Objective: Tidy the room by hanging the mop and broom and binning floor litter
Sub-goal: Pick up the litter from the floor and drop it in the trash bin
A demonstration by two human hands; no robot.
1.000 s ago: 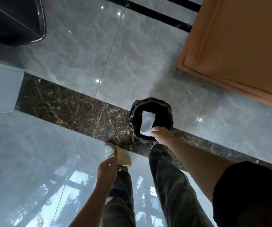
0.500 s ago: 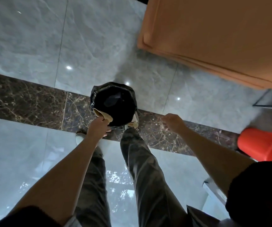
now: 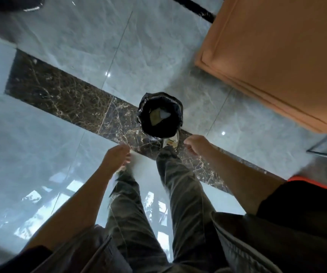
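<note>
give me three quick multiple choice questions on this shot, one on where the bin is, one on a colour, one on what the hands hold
1. Where does the bin stand?
A on the dark marble strip
B on the orange surface
C in a hand

2. What colour is the bin liner?
A white
B black
C orange

3. What do the hands hold?
A a broom
B paper litter
C nothing

Answers:
1 A, the brown veined band runs under it.
2 B, black plastic folds over the rim.
3 C, the left hand and right hand hold nothing, and the litter lies inside the bin.
</note>
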